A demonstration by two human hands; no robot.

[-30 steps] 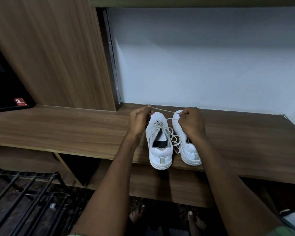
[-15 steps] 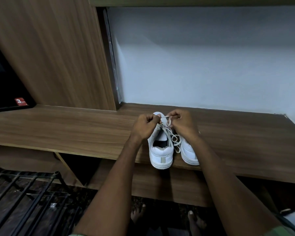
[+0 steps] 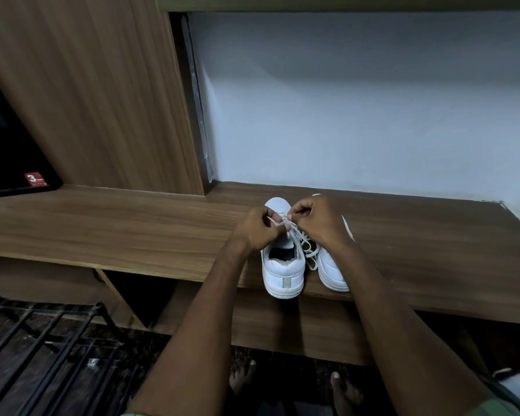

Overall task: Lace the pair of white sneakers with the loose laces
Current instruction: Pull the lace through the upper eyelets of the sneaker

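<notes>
Nearest, two bare feet [image 3: 243, 381] stand on the dark floor, beside a black metal rack [image 3: 42, 340] at lower left. Both forearms reach forward to the wooden shelf [image 3: 132, 232], where the white sneakers stand side by side at its front edge, heels toward the person, toes toward the wall [image 3: 357, 100], long axes running front to back. The left sneaker [image 3: 282, 271] shows its heel and dark opening; the right sneaker [image 3: 332, 273] is largely hidden beneath the right wrist. Left hand [image 3: 255, 228] and right hand [image 3: 318, 219] meet over the left sneaker's tongue, fingers curled, each pinching the lace [image 3: 308, 250]; slack loops hang between the shoes. Which eyelet is being worked cannot be made out.
</notes>
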